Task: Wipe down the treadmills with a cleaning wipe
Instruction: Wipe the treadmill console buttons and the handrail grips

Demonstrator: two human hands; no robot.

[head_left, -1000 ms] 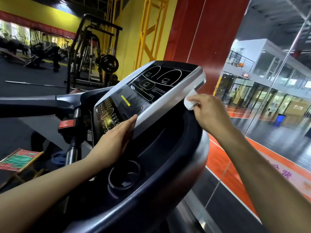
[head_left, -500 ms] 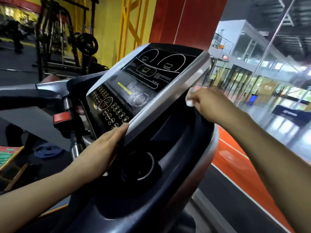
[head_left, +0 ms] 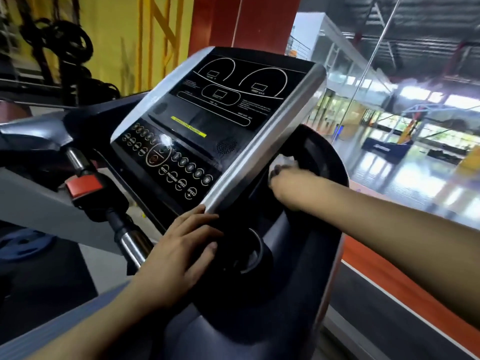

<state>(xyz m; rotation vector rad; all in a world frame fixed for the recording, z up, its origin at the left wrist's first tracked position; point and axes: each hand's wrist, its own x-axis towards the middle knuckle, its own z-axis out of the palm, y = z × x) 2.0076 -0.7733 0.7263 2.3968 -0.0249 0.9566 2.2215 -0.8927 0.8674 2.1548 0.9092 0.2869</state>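
Observation:
The treadmill console [head_left: 207, 118] fills the middle of the head view: a black display panel with round buttons and a silver frame. My left hand [head_left: 181, 253] rests with straight fingers on the lower corner of the silver frame, above the dark tray. My right hand [head_left: 288, 185] is blurred, below the frame's right edge and inside the dark tray [head_left: 322, 162]. It grips a white cleaning wipe [head_left: 284, 161], of which only a small crumpled bit shows above the knuckles.
A round cup holder [head_left: 249, 253] sits in the tray below my left hand. A red safety clip [head_left: 83, 187] and chrome handlebar post [head_left: 130, 240] stand left of the console. A glass wall [head_left: 389, 105] runs along the right; weight racks stand at the back left.
My right hand with the wipe has slid down from the upper right edge of the silver frame into the tray beneath it. My left hand stays on the console's lower corner. The camera moved closer.

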